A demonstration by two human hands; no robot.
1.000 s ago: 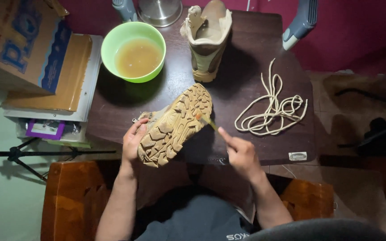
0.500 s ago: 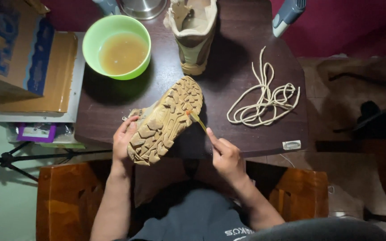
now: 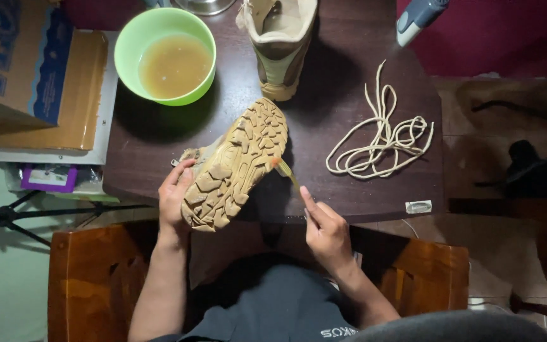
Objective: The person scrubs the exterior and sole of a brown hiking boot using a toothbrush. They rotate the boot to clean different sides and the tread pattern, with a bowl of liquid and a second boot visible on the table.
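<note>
I see tan boot point(image 3: 235, 166), sole up, tilted over table edge | thin brush point(image 3: 286, 172), orange tip touching sole's right edge | both held

Green bowl point(image 3: 165, 54) of murky liquid, second boot point(image 3: 280, 44), coiled laces point(image 3: 381, 142), cardboard box point(image 3: 14, 57).

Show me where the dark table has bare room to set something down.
Bare table lies below the green bowl, left of the upturned boot, and between the upright boot and laces. Crowded where the left hand and right hand work.
</note>
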